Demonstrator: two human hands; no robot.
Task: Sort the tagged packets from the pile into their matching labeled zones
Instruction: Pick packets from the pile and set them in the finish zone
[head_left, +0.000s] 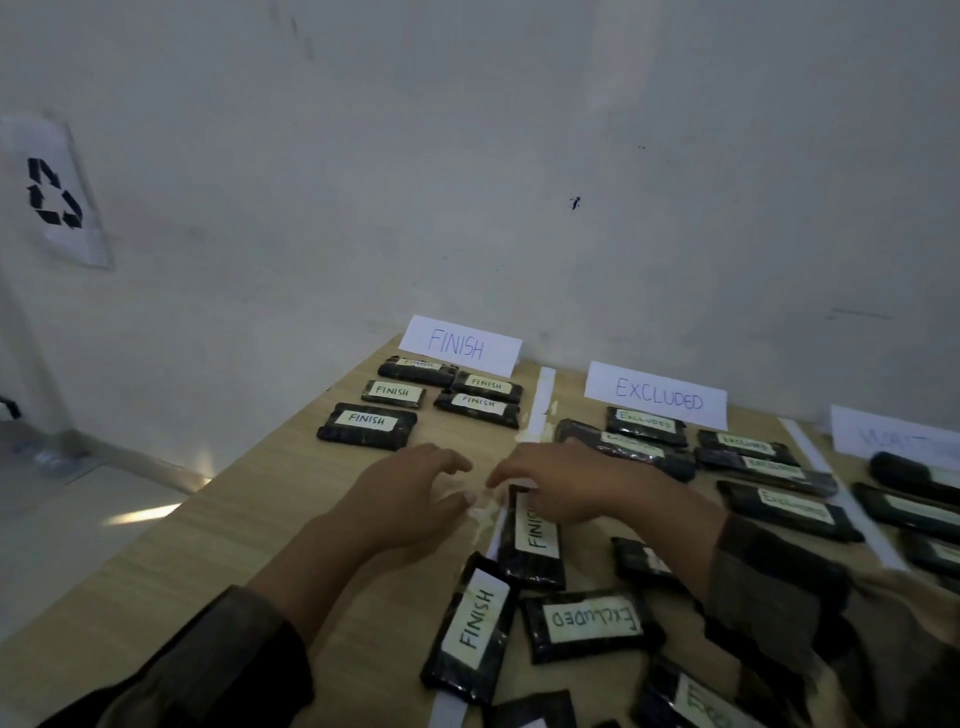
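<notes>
The third sign (893, 441) at the right edge was blurred and cut off by the frame, so only a faint "WA" could be made out. The packets under it (914, 506) were smeared too, their tags unreadable. One dark packet (636, 561) lay half under the right sleeve with its tag mostly hidden. The nearest packets of the pile (685, 699) ran off the bottom edge. Two in the pile were plain enough: a near FINISH packet (472, 629) and an EXCLUDED packet (589, 621) beside it (its tag upside down to the camera).

The right hand (566, 483) reached forward over the white strip (540, 405). Its grip was closed on the far end of the held FINISH packet (535, 551), fingers curled over the top and thumb on the tag. That packet lay lengthwise on the bench (291, 519), at the head of the pile, short of the FINISH sign (460, 345). The left hand (410, 493) hovered just beside it, palm down. Its fingers were loosely bent and its grip was empty, the thumb pointing toward the right hand. Five sorted packets (369, 426) sat below the FINISH sign, and more lay below the EXCLUDED sign (657, 397).
</notes>
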